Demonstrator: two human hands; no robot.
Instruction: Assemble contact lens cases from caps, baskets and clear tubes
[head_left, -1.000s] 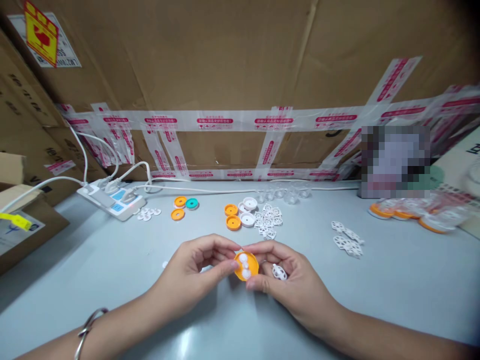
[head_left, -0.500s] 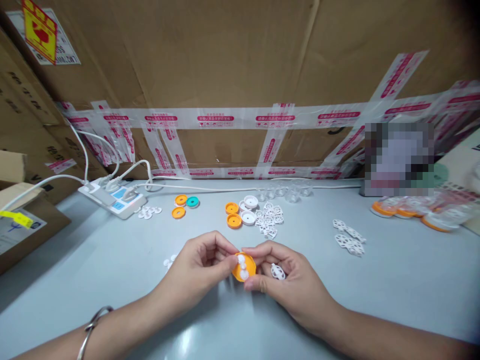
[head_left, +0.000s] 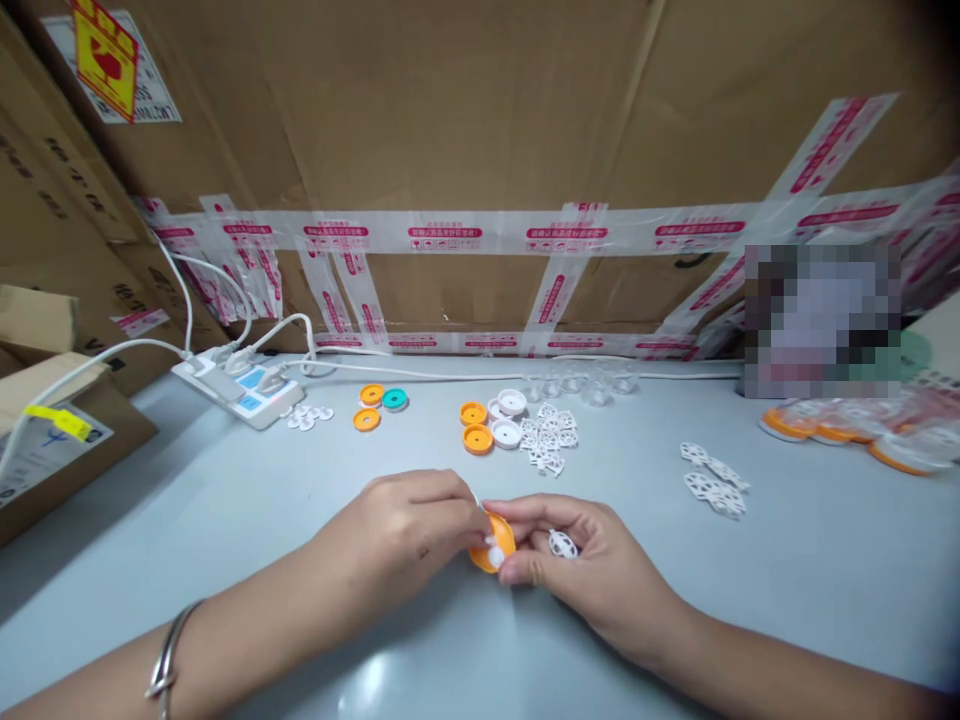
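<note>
My right hand (head_left: pixel 592 565) pinches an orange round cap (head_left: pixel 495 545) by its edge, with small white gears sitting inside it. A white lattice piece (head_left: pixel 561 543) is tucked under the same hand's curled fingers. My left hand (head_left: pixel 397 535) is closed, its fingertips pressing on the cap's left side and covering part of it. Both hands hover just above the grey table (head_left: pixel 225 520), near its front middle.
Further back lie orange caps (head_left: pixel 474 427), white caps (head_left: pixel 508 418), a teal cap (head_left: pixel 394 399), white lattice pieces (head_left: pixel 551 440) and small clear cups (head_left: pixel 577 383). More lattice pieces (head_left: pixel 716 480) lie right; bagged parts (head_left: pixel 862 425) far right. A power strip (head_left: pixel 240 385) with cables sits back left. Cardboard walls surround.
My left hand has turned over the orange cap, its fingers now covering more of it. The cap sits slightly lower. The camera view shifted a little.
</note>
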